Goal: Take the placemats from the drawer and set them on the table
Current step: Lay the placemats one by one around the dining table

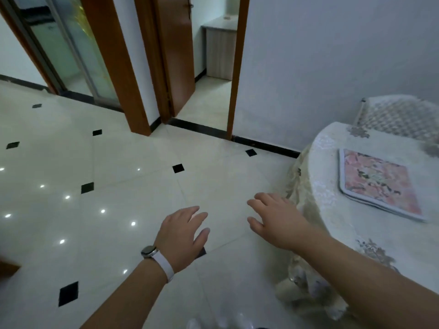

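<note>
A pink floral placemat (377, 184) with a pale blue border lies flat on the round table (332, 222), which wears a cream patterned cloth, at the right. It looks like a stack of at least two mats. My left hand (183, 233), with a white watch on the wrist, hovers over the floor with fingers apart and holds nothing. My right hand (278, 219) is spread beside the table's left edge, also holding nothing. No drawer is in view.
A chair with a patterned back (401, 117) stands behind the table at the far right. A glossy tiled floor (118, 186) stretches left. Ahead, an open wooden door (175, 55) leads to another room, and a glass sliding door (71, 43) is at the far left.
</note>
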